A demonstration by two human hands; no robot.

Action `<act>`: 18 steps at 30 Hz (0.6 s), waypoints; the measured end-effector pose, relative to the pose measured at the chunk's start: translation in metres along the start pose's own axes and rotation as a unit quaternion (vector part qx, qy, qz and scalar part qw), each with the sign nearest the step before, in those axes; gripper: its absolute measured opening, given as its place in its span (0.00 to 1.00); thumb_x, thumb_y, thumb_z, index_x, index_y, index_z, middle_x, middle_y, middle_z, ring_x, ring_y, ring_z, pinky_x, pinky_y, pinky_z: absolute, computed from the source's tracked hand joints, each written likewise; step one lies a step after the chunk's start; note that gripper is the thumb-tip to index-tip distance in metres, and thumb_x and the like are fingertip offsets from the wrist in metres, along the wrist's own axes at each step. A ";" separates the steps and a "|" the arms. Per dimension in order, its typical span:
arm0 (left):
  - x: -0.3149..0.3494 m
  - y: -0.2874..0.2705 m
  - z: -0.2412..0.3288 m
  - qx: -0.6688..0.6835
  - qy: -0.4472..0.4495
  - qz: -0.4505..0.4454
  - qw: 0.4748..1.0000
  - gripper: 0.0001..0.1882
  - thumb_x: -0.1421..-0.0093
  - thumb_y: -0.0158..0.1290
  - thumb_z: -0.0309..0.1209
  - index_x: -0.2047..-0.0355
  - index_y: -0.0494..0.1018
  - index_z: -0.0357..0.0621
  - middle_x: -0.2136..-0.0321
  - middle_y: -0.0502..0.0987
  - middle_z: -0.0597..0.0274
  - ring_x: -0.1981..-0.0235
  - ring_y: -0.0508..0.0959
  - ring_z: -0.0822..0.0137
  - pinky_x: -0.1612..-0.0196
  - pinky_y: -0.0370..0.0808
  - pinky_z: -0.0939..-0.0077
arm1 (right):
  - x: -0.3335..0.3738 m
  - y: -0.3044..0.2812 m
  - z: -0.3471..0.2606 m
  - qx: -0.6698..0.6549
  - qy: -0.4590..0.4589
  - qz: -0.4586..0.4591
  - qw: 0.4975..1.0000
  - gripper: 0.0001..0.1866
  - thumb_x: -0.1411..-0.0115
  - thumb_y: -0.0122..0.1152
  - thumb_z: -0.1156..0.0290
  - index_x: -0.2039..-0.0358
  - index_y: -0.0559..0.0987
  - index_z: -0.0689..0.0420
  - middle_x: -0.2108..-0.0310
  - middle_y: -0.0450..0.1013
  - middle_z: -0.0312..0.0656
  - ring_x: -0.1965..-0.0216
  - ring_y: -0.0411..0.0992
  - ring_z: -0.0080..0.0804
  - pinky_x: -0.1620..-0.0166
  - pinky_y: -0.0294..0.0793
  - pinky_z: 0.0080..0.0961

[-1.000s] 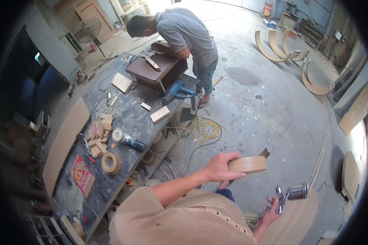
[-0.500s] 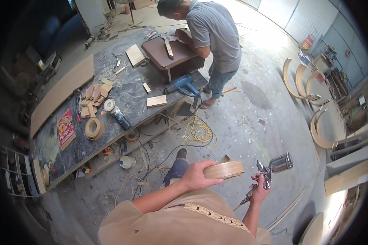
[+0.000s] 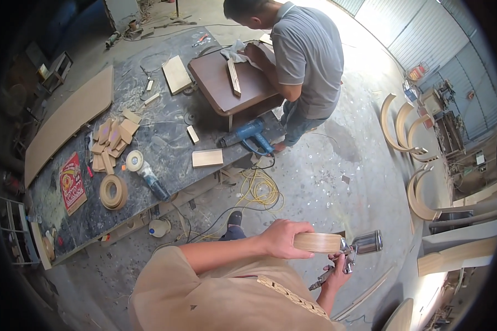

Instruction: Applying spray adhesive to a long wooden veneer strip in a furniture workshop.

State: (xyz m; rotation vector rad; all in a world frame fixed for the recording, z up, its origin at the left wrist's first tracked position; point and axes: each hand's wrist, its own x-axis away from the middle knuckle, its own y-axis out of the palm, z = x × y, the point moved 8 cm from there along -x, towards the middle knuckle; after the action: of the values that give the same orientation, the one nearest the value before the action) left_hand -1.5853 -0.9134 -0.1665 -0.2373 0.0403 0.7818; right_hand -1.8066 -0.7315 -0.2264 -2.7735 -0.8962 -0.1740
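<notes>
My left hand (image 3: 286,238) is closed around one side of a roll of wood-grain edge banding (image 3: 319,243), held level in front of my body. Gripped by its handle in my right hand (image 3: 336,277) is a metal spray gun (image 3: 368,241), its silver cup pointing to the right. In the picture, the gun's head lies right at the far end of the roll; whether they touch I cannot tell. A hose fitting hangs below my right hand.
On the dark worktable (image 3: 165,132) lie an angle grinder (image 3: 152,179), another banding roll (image 3: 113,192), wood blocks (image 3: 115,137) and a blue heat gun (image 3: 249,132). A person (image 3: 309,60) wipes a brown cabinet (image 3: 212,88). Yellow cord (image 3: 258,187) coils on the floor; curved wood pieces (image 3: 389,124) stand right.
My left hand has carried the roll rightward, up to the spray gun. The gun and my right hand sit slightly lower and farther left. The whole view has shifted a little.
</notes>
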 end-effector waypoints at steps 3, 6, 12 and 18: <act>-0.015 -0.016 -0.009 -0.008 0.011 -0.016 1.000 0.24 0.55 0.67 0.47 0.62 0.76 0.47 0.73 0.80 0.57 0.72 0.81 0.53 0.68 0.76 0.62 | -0.001 0.017 -0.001 0.010 0.010 0.011 1.000 0.28 0.35 0.54 0.67 0.37 0.64 0.63 0.63 0.75 0.44 0.65 0.77 0.30 0.79 0.71 0.19; -0.019 -0.025 -0.021 -0.004 0.008 -0.025 1.000 0.25 0.56 0.67 0.48 0.62 0.76 0.47 0.73 0.80 0.56 0.72 0.81 0.53 0.68 0.76 0.61 | 0.002 0.032 0.000 0.013 0.034 0.011 0.999 0.28 0.35 0.54 0.68 0.37 0.64 0.63 0.63 0.75 0.43 0.65 0.77 0.30 0.79 0.71 0.20; -0.021 -0.030 -0.035 -0.017 -0.013 -0.004 1.000 0.25 0.56 0.67 0.48 0.62 0.77 0.46 0.72 0.81 0.54 0.71 0.82 0.52 0.68 0.77 0.61 | -0.008 0.042 0.003 0.032 0.038 0.003 0.999 0.28 0.34 0.54 0.68 0.36 0.63 0.63 0.63 0.75 0.43 0.65 0.77 0.30 0.78 0.72 0.20; -0.020 -0.028 -0.041 -0.010 -0.018 0.000 1.000 0.26 0.56 0.67 0.48 0.61 0.77 0.46 0.71 0.81 0.54 0.71 0.82 0.52 0.67 0.77 0.61 | -0.014 0.043 0.000 0.028 0.033 0.005 0.999 0.26 0.34 0.54 0.68 0.37 0.65 0.62 0.62 0.75 0.42 0.64 0.77 0.30 0.78 0.72 0.21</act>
State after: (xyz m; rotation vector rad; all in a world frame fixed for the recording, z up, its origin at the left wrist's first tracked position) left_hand -1.5780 -0.9558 -0.1980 -0.2430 -0.0009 0.7868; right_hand -1.7927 -0.7729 -0.2359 -2.7044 -0.8569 -0.2349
